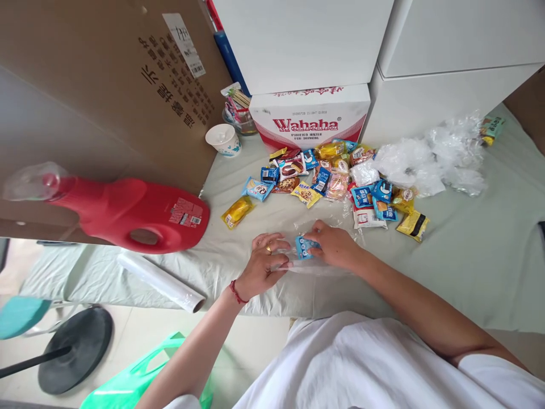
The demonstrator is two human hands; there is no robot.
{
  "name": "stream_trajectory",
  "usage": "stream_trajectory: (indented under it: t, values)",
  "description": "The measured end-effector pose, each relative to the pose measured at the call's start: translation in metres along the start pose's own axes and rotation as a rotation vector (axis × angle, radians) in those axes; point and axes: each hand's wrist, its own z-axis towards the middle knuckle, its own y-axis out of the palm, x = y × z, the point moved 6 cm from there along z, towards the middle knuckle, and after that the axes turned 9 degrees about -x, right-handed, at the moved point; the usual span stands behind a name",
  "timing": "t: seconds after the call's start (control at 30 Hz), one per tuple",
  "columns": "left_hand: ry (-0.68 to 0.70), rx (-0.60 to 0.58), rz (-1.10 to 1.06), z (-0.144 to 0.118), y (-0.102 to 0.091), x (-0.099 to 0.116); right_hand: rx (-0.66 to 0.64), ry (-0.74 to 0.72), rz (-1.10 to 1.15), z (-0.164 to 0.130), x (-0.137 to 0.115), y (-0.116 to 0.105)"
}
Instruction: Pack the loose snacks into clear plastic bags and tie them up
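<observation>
My left hand (261,264) and my right hand (334,245) meet at the table's near edge over a clear plastic bag (317,266). Between them lies a small blue snack packet (305,246), seemingly inside the bag. My right hand's fingers pinch the packet through the plastic. My left hand grips the bag's left end; it wears a ring and a red wrist cord. A heap of small wrapped snacks (332,179) lies just beyond my hands. A yellow packet (237,212) lies apart at the left.
A red detergent jug (131,213) lies on its side at left, a cling-film roll (162,282) near the edge. Behind stand a cardboard box (106,74), a paper cup (224,139), a Wahaha carton (310,116), white boxes and crumpled clear bags (430,159). A green bag (140,375) sits on the floor.
</observation>
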Motion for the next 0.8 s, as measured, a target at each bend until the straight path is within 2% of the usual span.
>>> stream_trajectory:
  t: [0.13, 0.23, 0.37, 0.47, 0.57, 0.67, 0.8]
  values:
    - [-0.021, -0.009, -0.09, 0.005, 0.001, 0.002, 0.02, 0.06, -0.001, -0.002, 0.001, -0.003]
    - [-0.096, 0.049, -0.127, 0.016, 0.004, -0.003, 0.028, 0.075, -0.007, -0.002, -0.002, -0.002]
    - [-0.383, 0.132, -0.146, 0.03, 0.011, -0.024, -0.01, -0.006, -0.009, 0.004, -0.005, -0.004]
    - [-0.557, 0.165, -0.167, 0.035, 0.014, -0.035, -0.071, -0.103, 0.035, 0.004, -0.003, -0.016]
    - [-0.615, 0.184, -0.162, 0.036, 0.014, -0.035, -0.172, -0.17, 0.179, -0.002, 0.001, -0.032]
    - [-0.652, 0.195, -0.159, 0.035, 0.015, -0.035, -0.255, -0.187, 0.293, -0.006, 0.002, -0.037]
    - [-0.719, 0.227, -0.175, 0.031, 0.015, -0.051, -0.166, -0.082, 0.131, 0.008, 0.011, -0.031]
